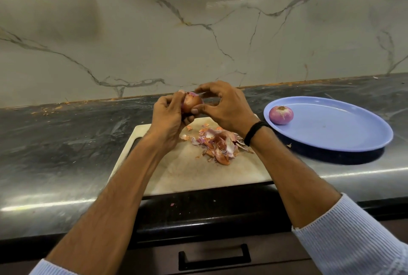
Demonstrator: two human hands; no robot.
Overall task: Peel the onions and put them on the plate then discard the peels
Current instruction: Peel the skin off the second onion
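Above the far edge of the pale cutting board [187,171] my left hand [167,115] grips an onion [191,102] with brown skin partly on it. My right hand [225,106] pinches the onion's skin at its top and right side with fingers and thumb. A heap of brown and purple peels [220,143] lies on the board below my right wrist. A peeled purple onion [280,115] rests at the left side of the blue plate [344,133], to the right of the board.
The dark counter [66,142] runs along a marble wall [198,31], with small crumbs near the wall at the left. A drawer with a black handle [214,257] sits below the counter's front edge. A few peel scraps lie on the dark strip in front of the board.
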